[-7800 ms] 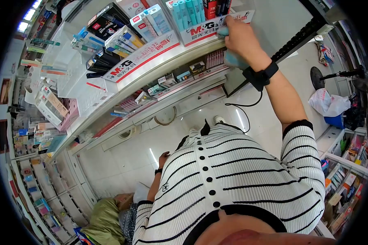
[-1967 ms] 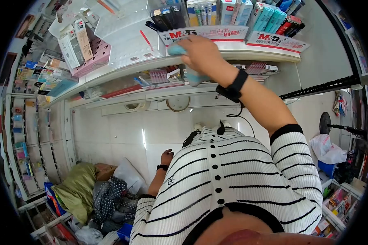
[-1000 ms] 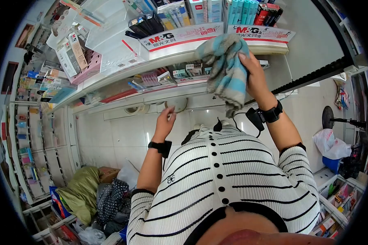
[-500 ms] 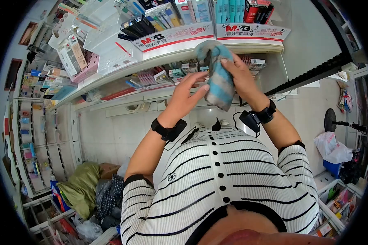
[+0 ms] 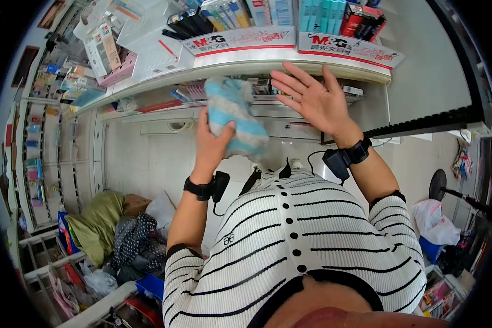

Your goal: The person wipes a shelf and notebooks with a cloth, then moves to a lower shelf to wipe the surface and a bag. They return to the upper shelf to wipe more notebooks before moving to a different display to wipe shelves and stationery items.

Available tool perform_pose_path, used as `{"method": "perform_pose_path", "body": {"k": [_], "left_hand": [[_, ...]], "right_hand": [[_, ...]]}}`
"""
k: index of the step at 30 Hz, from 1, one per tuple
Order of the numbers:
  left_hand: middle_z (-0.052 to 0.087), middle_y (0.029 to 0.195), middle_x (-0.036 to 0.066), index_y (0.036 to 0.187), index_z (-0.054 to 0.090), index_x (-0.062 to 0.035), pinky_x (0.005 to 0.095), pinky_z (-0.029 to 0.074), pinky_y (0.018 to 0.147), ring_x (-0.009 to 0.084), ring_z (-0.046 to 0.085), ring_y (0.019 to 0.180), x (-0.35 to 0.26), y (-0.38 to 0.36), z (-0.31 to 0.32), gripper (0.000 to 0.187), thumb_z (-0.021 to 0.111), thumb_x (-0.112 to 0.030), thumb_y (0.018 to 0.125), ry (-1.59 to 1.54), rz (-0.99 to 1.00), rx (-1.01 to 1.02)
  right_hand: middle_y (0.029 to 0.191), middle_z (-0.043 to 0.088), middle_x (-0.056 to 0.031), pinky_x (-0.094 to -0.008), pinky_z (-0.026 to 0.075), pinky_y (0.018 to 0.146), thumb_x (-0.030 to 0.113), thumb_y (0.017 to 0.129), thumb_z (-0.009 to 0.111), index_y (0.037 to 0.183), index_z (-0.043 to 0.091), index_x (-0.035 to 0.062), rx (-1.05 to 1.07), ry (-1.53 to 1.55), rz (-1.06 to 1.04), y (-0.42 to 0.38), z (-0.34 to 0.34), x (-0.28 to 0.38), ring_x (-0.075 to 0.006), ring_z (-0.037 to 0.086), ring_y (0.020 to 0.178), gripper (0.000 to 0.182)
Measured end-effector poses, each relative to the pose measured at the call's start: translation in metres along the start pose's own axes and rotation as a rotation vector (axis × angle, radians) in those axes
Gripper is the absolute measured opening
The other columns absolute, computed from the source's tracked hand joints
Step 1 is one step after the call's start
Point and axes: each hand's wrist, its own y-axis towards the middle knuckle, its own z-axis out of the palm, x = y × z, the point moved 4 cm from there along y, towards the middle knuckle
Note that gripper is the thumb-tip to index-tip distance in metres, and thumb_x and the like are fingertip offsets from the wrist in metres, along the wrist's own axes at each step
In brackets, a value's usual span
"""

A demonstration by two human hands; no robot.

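A blue and grey striped cloth (image 5: 238,117), soft and folded, is gripped by my left hand (image 5: 213,143), with the thumb across its front. The cloth hangs before the shelf edge, a little blurred. To its right, my right hand (image 5: 317,104) is raised palm up with fingers spread, holding nothing. It is apart from the cloth and close to the front edge of the shelf (image 5: 246,68). Both wrists wear black bands with small boxes.
Pen boxes (image 5: 224,13) and teal packs (image 5: 321,15) stand behind white label strips (image 5: 240,41) on the upper shelf. A lower shelf holds more small packets (image 5: 191,92). Bags and dark fabric (image 5: 136,235) lie at the lower left. A white plastic bag (image 5: 436,221) sits at the right.
The cloth has passed from my right hand to my left and moved left, opening wider. My right hand has let go and turned palm up with fingers spread.
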Motion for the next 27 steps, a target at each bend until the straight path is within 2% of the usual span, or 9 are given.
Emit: {"method": "perform_pose_path", "body": {"k": [7,10,13,14,16,17,20,25,27], "left_hand": [[0.055,0.108,0.010,0.122,0.045,0.0003,0.0309,0.045,0.084,0.0166,0.054,0.096,-0.008,-0.009,-0.105,0.052,0.070,-0.018,0.079,0.008,0.086,-0.335],[0.058,0.103,0.011,0.120,0.049,0.0013,0.0314,0.045,0.084,0.0186,0.056,0.094,-0.021,0.004,-0.150,0.053,0.072,-0.021,0.078,0.222,0.210,-0.479],[0.061,0.097,0.012,0.118,0.052,0.0010,0.0314,0.045,0.084,0.0199,0.057,0.092,-0.038,0.030,-0.190,0.051,0.072,-0.021,0.077,0.471,0.265,-0.497],[0.062,0.096,0.016,0.113,0.056,0.0006,0.0340,0.046,0.084,0.0258,0.059,0.092,-0.043,0.040,-0.201,0.046,0.072,-0.020,0.075,0.544,0.297,-0.540],[0.062,0.096,0.017,0.110,0.057,0.0007,0.0363,0.047,0.083,0.0296,0.059,0.091,-0.049,0.066,-0.219,0.044,0.072,-0.020,0.073,0.668,0.449,-0.511],[0.062,0.096,0.018,0.107,0.059,0.0008,0.0385,0.047,0.082,0.0334,0.059,0.090,-0.055,0.078,-0.223,0.042,0.072,-0.020,0.072,0.794,0.595,-0.484],[0.060,0.096,0.018,0.098,0.061,0.0001,0.0424,0.046,0.079,0.0373,0.056,0.090,-0.068,0.116,-0.221,0.037,0.070,-0.017,0.067,0.836,0.684,-0.325],[0.056,0.102,0.018,0.104,0.056,0.0002,0.0434,0.045,0.080,0.0374,0.054,0.094,-0.049,0.178,-0.188,0.041,0.067,-0.017,0.069,0.702,1.014,0.009],[0.056,0.113,0.018,0.116,0.052,-0.0009,0.0404,0.045,0.087,0.0356,0.053,0.105,-0.036,0.190,-0.174,0.052,0.069,-0.019,0.071,0.687,0.866,0.103]], "right_hand": [[0.147,0.032,-0.0194,-0.0399,0.029,0.110,0.055,0.098,0.021,0.144,0.028,0.0026,-0.002,0.006,0.077,0.037,0.011,-0.035,-0.0289,0.033,0.135,0.070],[0.139,0.044,-0.0174,-0.0365,0.035,0.106,0.054,0.098,0.020,0.141,0.035,0.0020,0.011,-0.274,0.115,0.063,0.012,-0.057,-0.0261,0.044,0.127,0.069],[0.129,0.055,-0.0134,-0.0321,0.041,0.098,0.045,0.100,0.030,0.133,0.046,0.0027,-0.034,-0.539,0.075,0.094,0.020,-0.082,-0.0212,0.054,0.115,0.056],[0.125,0.057,-0.0119,-0.0310,0.043,0.094,0.038,0.100,0.036,0.129,0.051,0.0034,-0.067,-0.765,0.012,0.105,0.028,-0.089,-0.0193,0.055,0.111,0.047],[0.125,0.056,-0.0108,-0.0276,0.044,0.091,0.016,0.093,0.054,0.122,0.057,0.0057,-0.129,-1.055,-0.061,0.128,0.044,-0.102,-0.0162,0.055,0.110,0.031],[0.125,0.056,-0.0108,-0.0276,0.044,0.091,0.016,0.093,0.054,0.122,0.057,0.0057,-0.140,-1.056,-0.071,0.140,0.048,-0.110,-0.0162,0.055,0.110,0.031],[0.122,0.055,-0.0114,-0.0360,0.041,0.096,-0.001,0.077,0.064,0.120,0.058,0.0097,-0.060,-1.913,-0.790,0.165,0.083,-0.116,-0.0270,0.052,0.113,0.045],[0.126,0.051,-0.0146,-0.0425,0.040,0.099,-0.005,0.070,0.063,0.121,0.054,0.0083,-0.155,-2.170,-0.941,0.193,0.084,-0.122,-0.0344,0.048,0.118,0.054],[0.127,0.051,-0.0151,-0.0432,0.039,0.101,-0.004,0.071,0.063,0.121,0.053,0.0066,-0.132,-2.159,-0.880,0.199,0.076,-0.125,-0.0352,0.045,0.122,0.052]]}}
